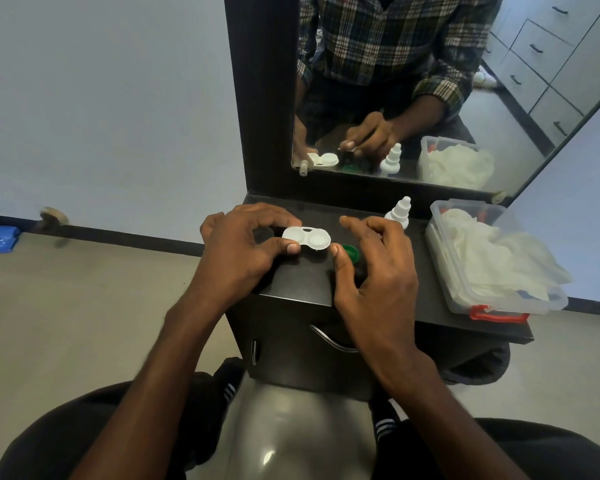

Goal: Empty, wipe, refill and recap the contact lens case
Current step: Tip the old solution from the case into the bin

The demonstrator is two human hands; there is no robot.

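Head view: left hand (243, 244) pinches the white contact lens case (306, 238) at its left end, thumb under/front, fingers curled over the back, holding it just above the black vanity top (302, 282), near the front-left corner. Right hand (378, 268) is loosely spread, holding nothing; its thumb tip sits just beside the case's right well, fingers arched over a green cap (351, 252) lying on the top. Risks, as I judge them: grip is on 1 end only, so a push from the right thumb could tip or twist the case & spill whatever's in the wells; case hangs close to the top's edge, so a slip prob sends it to the floor. Green cap is partly hidden under the right hand, easy to knock off or lose. Dropper bottle (399, 213) stands upright just behind the right fingers, so a backward reach could topple it. Cap/well mix-up poss at recapping. Count: 1 case w/ 2 wells, both appear uncapped; 1 green cap seen, a 2nd cap can't be made out; 1 bottle; 1 clear tub (440, 258) of white tissues at right; 1 mirror (430, 98) behind; 2 hands.
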